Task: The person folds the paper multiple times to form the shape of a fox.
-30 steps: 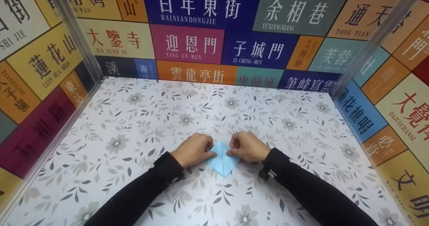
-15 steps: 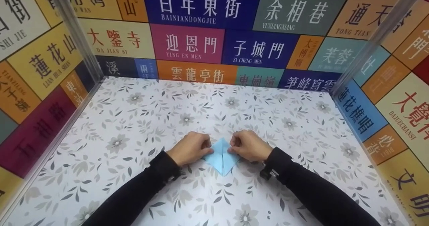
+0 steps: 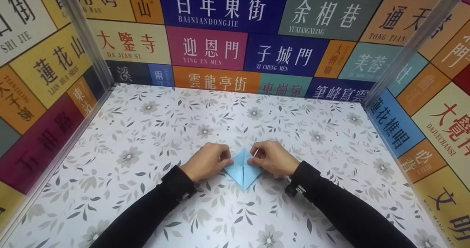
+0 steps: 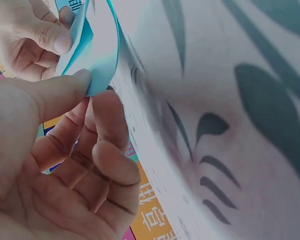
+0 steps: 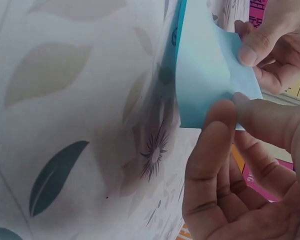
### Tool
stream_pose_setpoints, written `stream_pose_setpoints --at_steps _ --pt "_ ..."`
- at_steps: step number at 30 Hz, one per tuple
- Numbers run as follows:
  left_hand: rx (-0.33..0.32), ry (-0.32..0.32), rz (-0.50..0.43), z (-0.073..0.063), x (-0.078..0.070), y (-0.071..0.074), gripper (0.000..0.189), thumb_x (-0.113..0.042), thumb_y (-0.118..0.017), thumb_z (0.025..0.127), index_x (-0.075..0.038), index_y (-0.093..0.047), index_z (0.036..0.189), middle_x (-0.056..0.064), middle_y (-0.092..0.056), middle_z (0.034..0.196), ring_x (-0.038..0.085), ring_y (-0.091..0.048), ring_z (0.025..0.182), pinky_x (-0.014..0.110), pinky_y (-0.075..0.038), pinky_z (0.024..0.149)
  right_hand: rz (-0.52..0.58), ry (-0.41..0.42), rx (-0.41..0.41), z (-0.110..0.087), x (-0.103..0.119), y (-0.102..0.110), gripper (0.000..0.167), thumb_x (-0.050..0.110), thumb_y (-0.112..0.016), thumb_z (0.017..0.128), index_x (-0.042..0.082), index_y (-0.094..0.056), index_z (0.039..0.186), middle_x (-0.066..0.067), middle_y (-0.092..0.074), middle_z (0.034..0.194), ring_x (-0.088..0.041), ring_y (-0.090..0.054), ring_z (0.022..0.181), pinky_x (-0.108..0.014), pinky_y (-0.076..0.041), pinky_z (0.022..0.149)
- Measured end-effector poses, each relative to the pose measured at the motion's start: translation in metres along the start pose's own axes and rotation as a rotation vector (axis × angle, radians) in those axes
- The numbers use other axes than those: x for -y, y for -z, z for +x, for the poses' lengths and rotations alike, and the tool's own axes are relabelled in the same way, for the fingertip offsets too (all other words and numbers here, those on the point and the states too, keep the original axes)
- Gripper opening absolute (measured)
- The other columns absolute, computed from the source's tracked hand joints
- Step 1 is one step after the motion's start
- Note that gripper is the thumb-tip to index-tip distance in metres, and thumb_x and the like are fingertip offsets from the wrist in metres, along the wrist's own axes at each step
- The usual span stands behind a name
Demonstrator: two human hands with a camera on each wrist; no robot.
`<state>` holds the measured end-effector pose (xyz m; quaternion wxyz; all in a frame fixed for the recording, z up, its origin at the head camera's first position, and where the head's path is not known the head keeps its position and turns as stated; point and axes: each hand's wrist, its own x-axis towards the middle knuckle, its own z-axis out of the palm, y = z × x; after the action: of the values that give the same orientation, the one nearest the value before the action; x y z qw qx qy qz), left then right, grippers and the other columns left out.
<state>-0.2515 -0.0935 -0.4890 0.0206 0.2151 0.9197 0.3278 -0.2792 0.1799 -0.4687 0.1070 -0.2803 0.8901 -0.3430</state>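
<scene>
Between the two hands, a folded sheet of light blue paper (image 3: 243,172) forms a diamond with a crease down its middle, as seen in the head view. My left hand (image 3: 208,161) pinches its left side between thumb and fingers. On the opposite side, my right hand (image 3: 273,159) pinches the paper likewise. The left wrist view shows the blue paper (image 4: 101,62) bent, with layers standing apart. In the right wrist view the near flap of the paper (image 5: 205,70) curves, with the right thumb and index finger at its edge.
A white table (image 3: 147,204) printed with grey flowers and leaves lies under the hands. Coloured panels with lettering (image 3: 205,47) stand along the back and both sides. Clear strips run up the corners (image 3: 93,60).
The paper and both hands have shifted slightly away from the body. The left hand has drawn a little to the left, and both hands keep their pinch.
</scene>
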Motion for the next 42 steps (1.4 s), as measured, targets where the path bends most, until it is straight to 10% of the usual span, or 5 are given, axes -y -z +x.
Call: stream_pose_setpoints --at_steps 17,34,42 --pt "-0.054 -0.056 -0.030 0.001 -0.004 0.003 0.009 -0.025 -0.086 0.106 -0.019 -0.082 0.100 -0.006 -0.082 0.096 0.010 -0.070 0.085 0.033 -0.061 0.080 -0.016 0.062 -0.063 0.004 0.003 0.003 0.037 0.027 -0.090 0.104 0.016 -0.068 0.077 0.003 -0.074 0.082 -0.018 -0.065 0.075 -0.021 -0.049 0.068" --pt "-0.106 -0.087 -0.054 0.002 -0.003 0.007 0.007 -0.026 -0.087 0.107 -0.020 -0.085 0.104 -0.005 -0.083 0.100 0.004 -0.065 0.076 0.027 -0.059 0.075 -0.019 0.048 -0.119 0.004 0.009 0.011 0.018 0.025 -0.090 0.104 0.017 -0.084 0.090 0.000 -0.081 0.088 -0.015 -0.066 0.076 -0.021 -0.050 0.068" --pt "-0.159 -0.027 0.054 -0.002 0.008 0.014 0.018 -0.032 -0.085 0.109 -0.015 -0.084 0.114 0.003 -0.083 0.112 0.021 -0.077 0.093 0.042 -0.065 0.084 -0.041 0.044 -0.210 0.004 0.010 0.019 0.009 0.022 -0.091 0.103 0.015 -0.088 0.098 -0.003 -0.085 0.095 -0.017 -0.068 0.076 -0.021 -0.053 0.068"
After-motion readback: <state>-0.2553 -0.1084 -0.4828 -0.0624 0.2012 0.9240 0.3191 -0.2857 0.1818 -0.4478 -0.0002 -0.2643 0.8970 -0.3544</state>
